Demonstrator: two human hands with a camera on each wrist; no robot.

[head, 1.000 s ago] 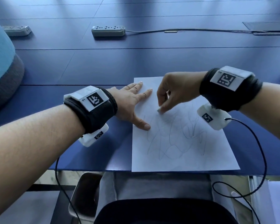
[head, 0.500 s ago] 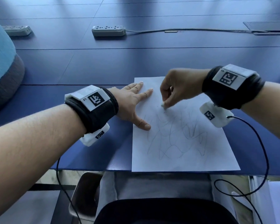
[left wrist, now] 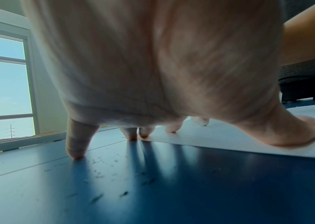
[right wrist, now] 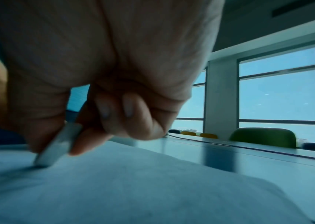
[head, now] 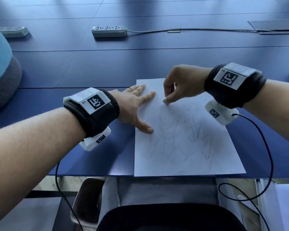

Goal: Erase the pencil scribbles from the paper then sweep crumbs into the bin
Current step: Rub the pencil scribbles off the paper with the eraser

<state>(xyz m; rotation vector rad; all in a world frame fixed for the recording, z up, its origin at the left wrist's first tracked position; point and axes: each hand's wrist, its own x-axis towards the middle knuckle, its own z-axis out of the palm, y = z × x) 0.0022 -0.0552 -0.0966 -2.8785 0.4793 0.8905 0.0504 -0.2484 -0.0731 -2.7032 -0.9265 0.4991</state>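
Note:
A white sheet of paper [head: 182,147] lies at the near edge of the blue table, covered in grey pencil scribbles [head: 180,135]. My left hand [head: 135,105] lies flat with spread fingers on the paper's left edge, thumb [left wrist: 294,133] and fingertips pressing it down. My right hand [head: 175,87] pinches a small pale eraser [head: 165,101] between thumb and fingers, its tip on the paper just above the scribbles. In the right wrist view the eraser [right wrist: 58,145] touches the sheet [right wrist: 133,189]. Dark eraser crumbs [left wrist: 102,169] speckle the table left of the paper.
Two power strips [head: 109,31] [head: 13,31] and a cable lie at the back of the table [head: 107,67]. A blue-grey cushion [head: 0,67] sits at far left. A grey bin [head: 85,200] stands under the table's near edge, beside a chair back.
My right hand with the eraser has slid up and away across the paper, from the scribbles' upper part to just above them. The left hand has stayed put.

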